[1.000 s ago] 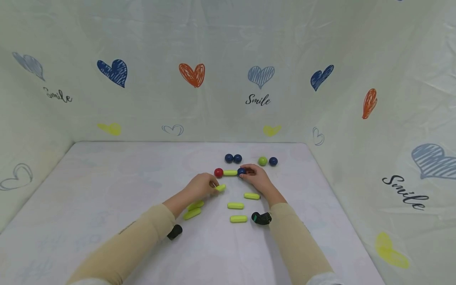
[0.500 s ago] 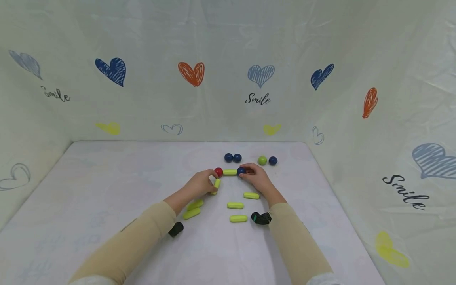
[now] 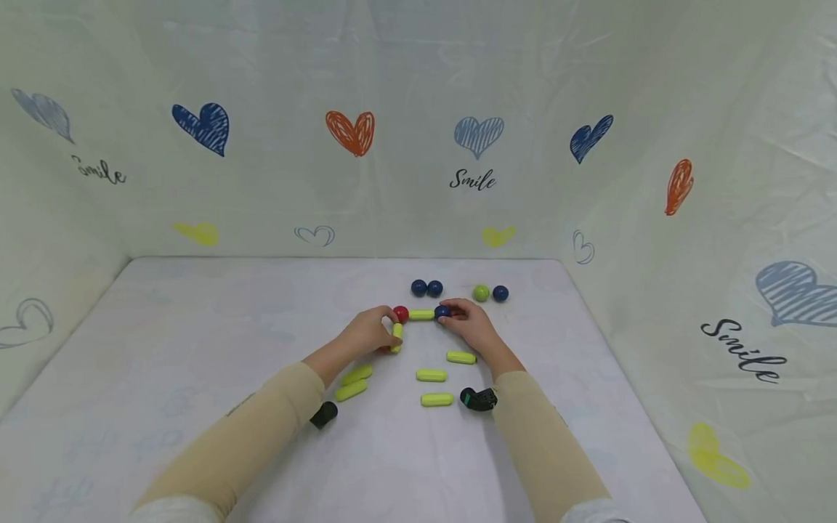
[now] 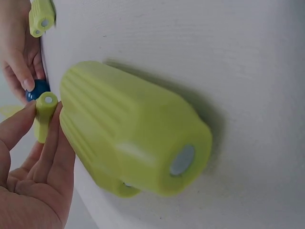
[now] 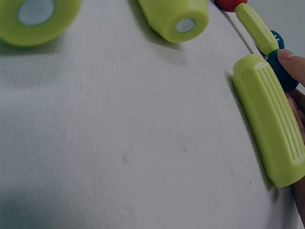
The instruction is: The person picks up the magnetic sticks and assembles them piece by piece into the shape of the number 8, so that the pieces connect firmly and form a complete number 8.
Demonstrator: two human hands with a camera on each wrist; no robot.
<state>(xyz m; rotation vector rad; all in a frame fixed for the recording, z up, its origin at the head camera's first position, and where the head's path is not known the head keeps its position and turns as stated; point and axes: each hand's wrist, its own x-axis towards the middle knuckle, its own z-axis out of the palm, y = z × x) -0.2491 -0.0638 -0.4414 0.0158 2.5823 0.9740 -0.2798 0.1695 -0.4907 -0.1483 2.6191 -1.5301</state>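
Fingers of our left hand [image 3: 366,332] pinched a yellow-green rod [image 3: 397,338] near the middle of the frame. It pointed up the picture, its upper end close under a red ball [image 3: 401,314]; we could not tell whether those two touched. Our right hand [image 3: 472,325], a little right of centre, had its fingers pinching a blue ball [image 3: 443,312]. Between the blue ball and the red ball lay a second rod [image 3: 421,314], touching both, so the three made a straight row across the picture.

Below that row we saw an upper rod [image 3: 461,357], a middle rod [image 3: 431,375] and a lower rod [image 3: 437,399], all lying crosswise on the pale table [image 3: 229,327]. Left of centre, near our left wrist, a pair of rods [image 3: 351,391] lay slanted side by side; the left wrist view showed a grey disc [image 4: 183,160] in one end. Toward the table's far edge, two dark blue balls [image 3: 418,288] touched, and to their right a green ball [image 3: 481,293] sat just beside another dark ball [image 3: 500,293].
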